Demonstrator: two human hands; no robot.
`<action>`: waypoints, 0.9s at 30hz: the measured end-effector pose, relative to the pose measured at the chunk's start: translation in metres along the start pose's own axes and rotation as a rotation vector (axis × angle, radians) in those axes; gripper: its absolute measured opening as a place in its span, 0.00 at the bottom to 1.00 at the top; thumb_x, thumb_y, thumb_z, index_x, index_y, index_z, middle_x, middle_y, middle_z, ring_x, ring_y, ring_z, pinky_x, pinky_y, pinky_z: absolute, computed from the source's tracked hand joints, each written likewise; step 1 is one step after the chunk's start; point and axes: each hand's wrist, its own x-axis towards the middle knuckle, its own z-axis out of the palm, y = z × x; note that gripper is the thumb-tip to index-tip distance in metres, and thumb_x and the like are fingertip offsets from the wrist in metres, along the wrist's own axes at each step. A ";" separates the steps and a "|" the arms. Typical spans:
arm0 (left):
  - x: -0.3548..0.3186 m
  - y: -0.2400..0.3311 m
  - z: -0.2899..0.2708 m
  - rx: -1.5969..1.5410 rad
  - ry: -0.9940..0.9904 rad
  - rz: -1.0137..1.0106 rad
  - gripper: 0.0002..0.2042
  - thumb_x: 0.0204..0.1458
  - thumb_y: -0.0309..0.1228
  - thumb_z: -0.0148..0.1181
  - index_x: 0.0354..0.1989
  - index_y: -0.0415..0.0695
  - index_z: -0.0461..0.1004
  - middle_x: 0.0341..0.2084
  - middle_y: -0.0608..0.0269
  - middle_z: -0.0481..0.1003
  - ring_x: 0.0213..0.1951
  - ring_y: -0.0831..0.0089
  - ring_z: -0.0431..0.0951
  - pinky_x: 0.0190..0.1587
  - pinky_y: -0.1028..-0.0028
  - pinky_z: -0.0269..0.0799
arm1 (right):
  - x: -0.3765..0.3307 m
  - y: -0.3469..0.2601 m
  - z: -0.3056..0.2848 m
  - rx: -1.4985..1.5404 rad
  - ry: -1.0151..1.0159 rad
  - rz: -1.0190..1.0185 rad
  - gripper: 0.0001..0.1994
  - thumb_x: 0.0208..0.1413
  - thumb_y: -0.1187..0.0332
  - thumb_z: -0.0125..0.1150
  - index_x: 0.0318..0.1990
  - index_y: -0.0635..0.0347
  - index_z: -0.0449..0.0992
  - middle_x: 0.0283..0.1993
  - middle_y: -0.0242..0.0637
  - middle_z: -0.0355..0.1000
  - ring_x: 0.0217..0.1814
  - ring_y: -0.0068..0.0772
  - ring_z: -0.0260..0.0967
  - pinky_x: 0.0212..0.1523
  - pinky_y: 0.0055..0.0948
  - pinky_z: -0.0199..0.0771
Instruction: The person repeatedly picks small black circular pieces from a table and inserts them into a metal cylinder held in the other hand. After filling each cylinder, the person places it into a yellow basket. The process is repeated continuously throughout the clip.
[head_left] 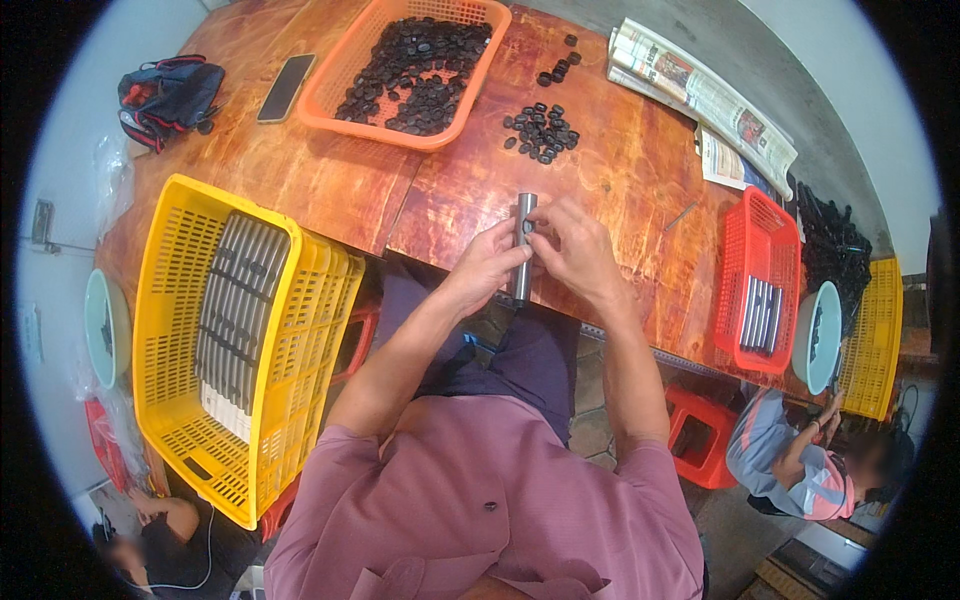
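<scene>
My left hand (486,264) is closed around a dark grey metal tube (527,206), held nearly upright in the picture at the table's front edge. Its lower end reaches over my lap. From the other side, my right hand (578,248) has thumb and forefinger pinched against the tube, around a small dark oval spot. Whether that spot is a hole or a black piece, I cannot tell. Beyond my hands lies a loose pile of small black oval plastic pieces (541,132), with a few more farther back. An orange basket (318,95) holds a heap of similar pieces.
At my left, a yellow crate (190,450) holds stacked grey tubes. A red basket (770,205) with several tubes stands right. A phone (287,88), a bag (170,97), newspapers (700,85) and a thin rod (681,216) lie around. Two other people sit nearby.
</scene>
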 end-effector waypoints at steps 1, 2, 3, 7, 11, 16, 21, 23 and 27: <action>0.000 0.000 -0.001 0.015 0.003 -0.008 0.25 0.66 0.24 0.57 0.71 0.39 0.60 0.52 0.61 0.76 0.51 0.73 0.79 0.54 0.71 0.79 | 0.000 0.000 0.000 -0.030 0.007 -0.027 0.10 0.50 0.73 0.68 0.41 0.60 0.80 0.39 0.42 0.76 0.42 0.49 0.77 0.43 0.42 0.78; 0.000 0.000 -0.003 0.030 0.007 -0.017 0.26 0.66 0.24 0.57 0.71 0.39 0.60 0.52 0.61 0.76 0.51 0.73 0.80 0.55 0.71 0.79 | 0.000 0.000 0.000 -0.060 0.013 -0.053 0.10 0.50 0.73 0.69 0.40 0.60 0.80 0.39 0.42 0.75 0.42 0.49 0.76 0.43 0.41 0.78; 0.000 -0.001 -0.005 0.045 0.011 -0.025 0.26 0.65 0.24 0.57 0.71 0.40 0.60 0.52 0.61 0.76 0.51 0.73 0.80 0.55 0.71 0.79 | 0.000 0.000 -0.001 -0.091 0.019 -0.080 0.10 0.50 0.73 0.69 0.40 0.60 0.80 0.39 0.42 0.75 0.42 0.49 0.76 0.43 0.41 0.78; 0.002 -0.006 -0.007 0.005 0.052 -0.007 0.23 0.66 0.25 0.56 0.69 0.40 0.62 0.50 0.61 0.77 0.50 0.72 0.80 0.54 0.70 0.79 | -0.003 -0.001 0.002 -0.121 0.042 -0.111 0.09 0.50 0.73 0.70 0.40 0.59 0.80 0.38 0.42 0.75 0.42 0.47 0.76 0.42 0.41 0.77; -0.004 0.004 -0.002 -0.124 0.068 -0.047 0.16 0.69 0.32 0.52 0.62 0.40 0.66 0.43 0.60 0.77 0.42 0.70 0.81 0.47 0.71 0.81 | -0.011 0.002 0.007 -0.063 0.075 -0.130 0.10 0.52 0.73 0.69 0.42 0.60 0.81 0.40 0.42 0.75 0.43 0.45 0.76 0.42 0.39 0.78; -0.013 -0.009 -0.005 -0.111 0.145 -0.089 0.14 0.72 0.39 0.48 0.53 0.42 0.71 0.36 0.62 0.77 0.33 0.71 0.80 0.37 0.73 0.78 | -0.024 -0.003 0.010 0.193 0.081 0.011 0.12 0.56 0.73 0.66 0.48 0.62 0.81 0.43 0.41 0.77 0.42 0.42 0.78 0.43 0.34 0.78; -0.025 -0.007 0.014 -0.052 0.096 -0.184 0.14 0.72 0.40 0.47 0.49 0.42 0.71 0.32 0.63 0.77 0.29 0.74 0.77 0.32 0.76 0.75 | -0.033 0.011 0.017 0.768 0.080 0.594 0.12 0.64 0.68 0.62 0.50 0.65 0.80 0.39 0.35 0.79 0.36 0.26 0.76 0.40 0.28 0.77; -0.025 -0.009 0.022 -0.047 0.133 -0.236 0.15 0.73 0.41 0.45 0.47 0.42 0.71 0.30 0.63 0.76 0.26 0.74 0.76 0.28 0.76 0.73 | -0.034 0.013 0.019 0.781 0.011 0.573 0.12 0.66 0.66 0.61 0.50 0.67 0.79 0.37 0.33 0.79 0.35 0.22 0.73 0.38 0.26 0.75; -0.033 -0.006 0.025 -0.069 0.121 -0.311 0.16 0.73 0.42 0.44 0.48 0.41 0.71 0.27 0.63 0.75 0.24 0.75 0.75 0.25 0.76 0.72 | -0.035 0.009 0.011 0.830 -0.119 0.622 0.12 0.66 0.65 0.62 0.45 0.67 0.79 0.32 0.31 0.76 0.31 0.18 0.70 0.33 0.23 0.72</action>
